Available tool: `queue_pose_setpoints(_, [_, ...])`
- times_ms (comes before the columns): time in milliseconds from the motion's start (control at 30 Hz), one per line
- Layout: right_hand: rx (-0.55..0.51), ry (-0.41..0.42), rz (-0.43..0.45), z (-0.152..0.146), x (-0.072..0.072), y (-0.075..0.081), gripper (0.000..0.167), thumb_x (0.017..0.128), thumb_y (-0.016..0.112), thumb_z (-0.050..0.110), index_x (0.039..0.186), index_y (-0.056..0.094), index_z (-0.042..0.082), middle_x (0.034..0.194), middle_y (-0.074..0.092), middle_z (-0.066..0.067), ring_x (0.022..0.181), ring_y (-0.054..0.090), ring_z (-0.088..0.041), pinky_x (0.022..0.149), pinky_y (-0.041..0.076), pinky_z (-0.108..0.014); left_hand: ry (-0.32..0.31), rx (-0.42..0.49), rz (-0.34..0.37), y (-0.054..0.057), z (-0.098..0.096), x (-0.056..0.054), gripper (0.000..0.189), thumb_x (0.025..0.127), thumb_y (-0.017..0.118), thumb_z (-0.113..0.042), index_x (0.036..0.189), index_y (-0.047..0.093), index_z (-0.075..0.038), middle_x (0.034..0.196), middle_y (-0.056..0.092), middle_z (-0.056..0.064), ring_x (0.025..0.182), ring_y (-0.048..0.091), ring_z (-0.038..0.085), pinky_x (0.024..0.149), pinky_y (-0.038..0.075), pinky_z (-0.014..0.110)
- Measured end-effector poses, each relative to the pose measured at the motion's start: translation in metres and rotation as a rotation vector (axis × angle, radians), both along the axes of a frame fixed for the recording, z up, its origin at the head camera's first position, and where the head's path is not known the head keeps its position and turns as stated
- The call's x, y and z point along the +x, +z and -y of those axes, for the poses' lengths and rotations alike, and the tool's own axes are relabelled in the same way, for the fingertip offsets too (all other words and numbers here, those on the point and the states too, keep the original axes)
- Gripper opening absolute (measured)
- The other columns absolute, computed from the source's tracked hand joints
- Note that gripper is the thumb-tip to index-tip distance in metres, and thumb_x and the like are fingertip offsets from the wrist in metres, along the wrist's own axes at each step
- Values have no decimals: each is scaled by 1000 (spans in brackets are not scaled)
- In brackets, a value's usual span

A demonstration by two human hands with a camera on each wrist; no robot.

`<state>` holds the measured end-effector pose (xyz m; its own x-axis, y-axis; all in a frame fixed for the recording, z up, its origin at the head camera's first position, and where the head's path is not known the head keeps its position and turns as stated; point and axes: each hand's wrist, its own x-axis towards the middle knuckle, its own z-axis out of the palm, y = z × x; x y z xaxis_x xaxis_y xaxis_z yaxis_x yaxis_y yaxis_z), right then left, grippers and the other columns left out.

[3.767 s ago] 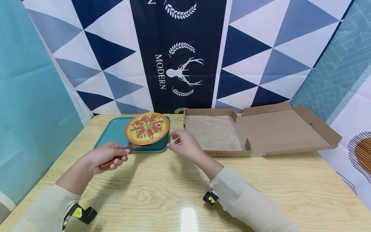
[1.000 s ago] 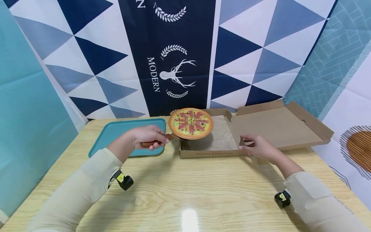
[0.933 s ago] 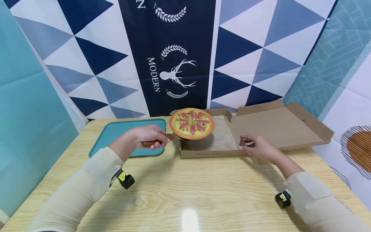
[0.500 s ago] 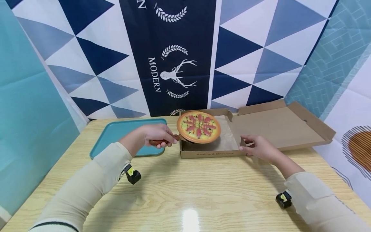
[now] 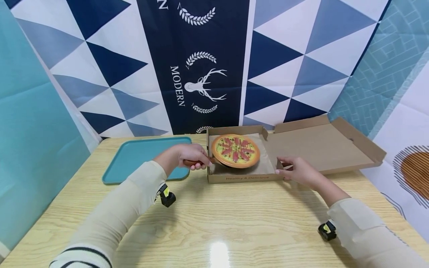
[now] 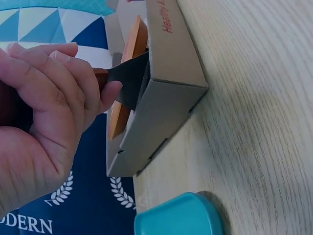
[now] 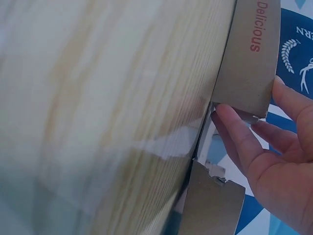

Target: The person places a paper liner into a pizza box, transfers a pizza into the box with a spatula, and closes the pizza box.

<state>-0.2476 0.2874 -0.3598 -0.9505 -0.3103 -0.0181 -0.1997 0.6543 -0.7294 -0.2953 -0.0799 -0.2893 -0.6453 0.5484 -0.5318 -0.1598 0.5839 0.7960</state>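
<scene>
My left hand [image 5: 192, 154] grips the wooden handle of a pizza server [image 6: 128, 82], its dark metal blade reaching over the left wall of the cardboard pizza box [image 5: 246, 178]. On that blade lies a round pizza [image 5: 235, 150] with an orange crust and reddish strips on top. It is inside the box's left part, above brown lining paper [image 5: 266, 154], and tilts slightly in the left wrist view. At the front right corner of the box, my right hand [image 5: 298, 171] holds the cardboard, thumb at the top edge and fingers around the wall's end [image 7: 244, 93].
A teal tray [image 5: 142, 156] lies left of the box, partly behind the left forearm. The box lid [image 5: 321, 149] is folded open to the right, its flaps raised. A patterned cloth [image 5: 197, 48] hangs behind the wooden table [image 5: 214, 212].
My left hand has carried the pizza on the server from over the tray rightward and then down into the box. The right hand moved right to the box corner and has stayed there.
</scene>
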Motion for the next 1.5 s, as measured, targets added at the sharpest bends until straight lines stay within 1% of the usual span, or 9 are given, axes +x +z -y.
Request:
queue_pose_setpoints(267, [-5,-3,-5,-1,1,0,65,95,65,15,142,33,-16,128,45,-43,99,65,-37,77,57,-38,30,23,49,-7,-5,-9,18,96,56,-6,80,59,2,57,48,1,41,39,4,42,37,14])
queue_pose_setpoints(433, [-12,-9,4,1,1,0,65,96,64,16,143,33,-15,128,46,-42,100,64,-37,78,57,-38,15,16,74,-11,-6,-13,17,96,56,-6,82,58,3,58,50,1,41,40,3,42,36,14])
queue_pose_setpoints(533, [-12,-7,12,0,1,0,65,96,64,16,143,32,-16,128,45,-43,102,64,-39,78,57,-38,-11,-21,60,-10,-6,-15,18,97,56,-7,84,58,5,57,50,1,41,40,3,42,36,14])
queue_pose_setpoints(667, [-12,-12,20,-1,1,1,65,96,63,16,143,32,-15,129,43,-44,102,63,-39,78,57,-39,-89,-143,-26,-5,-9,-16,19,98,56,-11,92,62,6,60,53,1,43,41,5,43,37,16])
queue_pose_setpoints(833, [-6,-19,18,0,1,0,65,96,64,16,143,32,-15,128,45,-43,97,66,-34,78,57,-39,-249,-428,-236,8,-20,-11,26,99,56,-19,82,64,-2,59,50,2,44,38,9,44,35,21])
queue_pose_setpoints(900, [-5,-19,17,0,1,0,65,96,64,16,143,33,-15,128,46,-42,97,66,-34,78,57,-39,-271,-535,-313,11,-26,-9,28,100,54,-19,77,61,-6,57,47,1,44,35,10,43,32,23])
queue_pose_setpoints(1033, [-7,-22,19,2,1,0,65,96,64,16,143,32,-15,129,44,-43,99,65,-36,78,57,-39,-255,-669,-405,15,-34,-8,28,100,52,-18,75,59,-10,53,41,0,43,33,11,43,29,25])
queue_pose_setpoints(1233, [3,-28,26,2,2,2,66,96,64,18,143,32,-15,130,43,-43,97,65,-35,79,57,-40,-234,-705,-469,22,-34,-11,32,97,59,-22,66,56,-13,51,39,-2,42,33,10,42,28,24])
queue_pose_setpoints(1500, [6,-31,30,3,4,2,65,96,64,17,144,32,-13,130,44,-42,98,65,-35,80,56,-40,-217,-639,-455,37,-29,-18,42,97,59,-20,57,48,-14,50,37,-2,43,32,10,43,27,23])
